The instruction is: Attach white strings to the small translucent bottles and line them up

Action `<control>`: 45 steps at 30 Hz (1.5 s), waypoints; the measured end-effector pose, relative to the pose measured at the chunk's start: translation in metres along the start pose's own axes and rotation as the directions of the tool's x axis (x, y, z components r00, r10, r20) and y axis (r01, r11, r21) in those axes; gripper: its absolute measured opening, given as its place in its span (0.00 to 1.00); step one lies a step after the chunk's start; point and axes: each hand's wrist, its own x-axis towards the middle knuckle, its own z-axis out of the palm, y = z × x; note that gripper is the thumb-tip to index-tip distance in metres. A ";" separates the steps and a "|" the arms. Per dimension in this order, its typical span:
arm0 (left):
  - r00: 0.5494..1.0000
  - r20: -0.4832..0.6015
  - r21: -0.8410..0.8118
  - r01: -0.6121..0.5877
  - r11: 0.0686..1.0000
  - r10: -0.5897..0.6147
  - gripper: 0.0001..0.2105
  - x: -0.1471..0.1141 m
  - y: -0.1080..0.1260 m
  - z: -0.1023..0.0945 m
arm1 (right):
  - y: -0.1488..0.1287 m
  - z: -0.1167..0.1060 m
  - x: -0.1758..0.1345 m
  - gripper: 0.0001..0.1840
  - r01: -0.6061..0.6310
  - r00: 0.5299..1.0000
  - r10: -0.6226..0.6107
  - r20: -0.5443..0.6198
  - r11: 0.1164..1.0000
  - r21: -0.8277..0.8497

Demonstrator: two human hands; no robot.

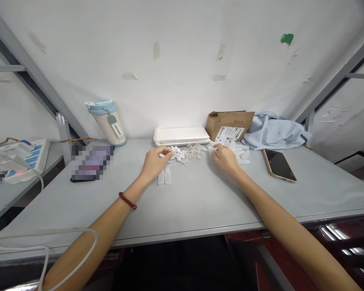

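My left hand (154, 162) is closed in a pinch above the table, and what lies between its fingertips is too small to make out. Just below it lie two translucent, rounded plastic pieces (164, 177), with a thin white strand by their upper ends. A heap of small white parts (178, 153) and a tangle of pale cords (193, 151) sit between my hands. My right hand (226, 159) has its thumb and fingers closed on a translucent plastic piece (211, 147) at the left edge of a loose pile of similar pieces (244, 154).
Behind the heap lies a white flat-topped box (182, 135). An opened cardboard box (230, 125) and light-blue cloth (274, 131) stand at the back right. A phone (279, 165) lies right; a tumbler (107, 123) and blurred dark device (92, 163) are left. A white cable (69, 230) crosses my left forearm.
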 end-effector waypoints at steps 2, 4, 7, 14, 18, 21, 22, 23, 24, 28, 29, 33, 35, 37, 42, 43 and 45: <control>1.000 -0.005 -0.059 0.008 0.998 -0.009 0.12 0.001 -0.002 0.000 | 0.000 -0.002 0.000 0.17 -0.031 0.999 0.034 -0.027 0.994 0.108; 1.000 -0.009 -0.104 0.020 0.994 -0.021 0.12 0.002 -0.003 0.000 | -0.002 -0.005 -0.002 0.17 -0.016 0.998 0.032 -0.062 0.970 0.242; 1.000 -0.013 -0.080 0.017 0.997 -0.018 0.12 0.001 -0.002 0.000 | -0.013 -0.009 -0.007 0.16 0.077 0.996 -0.045 -0.077 0.868 0.490; 0.984 0.026 0.097 -0.177 0.979 0.175 0.06 -0.013 0.008 0.009 | -0.044 -0.008 -0.032 0.18 0.089 0.940 -0.314 0.129 0.594 0.799; 0.970 0.037 0.118 -0.243 0.963 0.240 0.05 -0.019 0.011 0.014 | -0.051 -0.009 -0.039 0.18 0.068 0.908 -0.377 0.182 0.560 0.825; 0.953 0.046 0.145 -0.301 0.942 0.298 0.05 -0.021 0.009 0.017 | -0.051 -0.011 -0.039 0.19 0.054 0.898 -0.393 0.198 0.546 0.836; 0.947 0.050 0.154 -0.321 0.935 0.317 0.05 -0.021 0.009 0.018 | -0.051 -0.011 -0.039 0.20 0.048 0.894 -0.398 0.204 0.538 0.842; 0.941 0.054 0.163 -0.337 0.927 0.333 0.05 -0.022 0.008 0.018 | -0.050 -0.012 -0.038 0.21 0.043 0.892 -0.402 0.207 0.529 0.847; 0.936 0.059 0.174 -0.351 0.920 0.346 0.05 -0.022 0.007 0.019 | -0.050 -0.012 -0.038 0.21 0.040 0.891 -0.405 0.207 0.523 0.851; 0.921 0.086 0.237 -0.388 0.890 0.379 0.06 -0.023 0.008 0.020 | -0.050 -0.014 -0.038 0.23 0.058 0.891 -0.411 0.194 0.527 0.848; 0.918 0.093 0.251 -0.396 0.883 0.386 0.06 -0.024 0.009 0.020 | -0.050 -0.014 -0.038 0.24 0.060 0.891 -0.411 0.193 0.529 0.846; 0.901 0.103 0.277 -0.433 0.858 0.422 0.07 -0.024 0.009 0.021 | -0.052 -0.014 -0.040 0.26 0.063 0.890 -0.415 0.190 0.525 0.849; 0.890 0.106 0.278 -0.454 0.847 0.443 0.07 -0.023 0.008 0.022 | -0.052 -0.014 -0.040 0.25 0.076 0.889 -0.419 0.182 0.528 0.846; 0.879 0.107 0.268 -0.476 0.838 0.465 0.07 -0.024 0.008 0.022 | -0.052 -0.014 -0.040 0.24 0.082 0.890 -0.419 0.179 0.534 0.841; 0.853 0.081 0.215 -0.520 0.827 0.515 0.09 -0.026 0.007 0.023 | -0.052 -0.012 -0.039 0.23 0.047 0.896 -0.401 0.189 0.509 0.860; 0.856 0.078 0.203 -0.516 0.832 0.511 0.09 -0.027 0.008 0.023 | -0.052 -0.011 -0.039 0.22 0.037 0.900 -0.394 0.188 0.497 0.867; 0.862 0.081 0.177 -0.507 0.843 0.501 0.11 -0.029 0.009 0.024 | -0.051 -0.011 -0.039 0.22 0.015 0.906 -0.381 0.185 0.465 0.885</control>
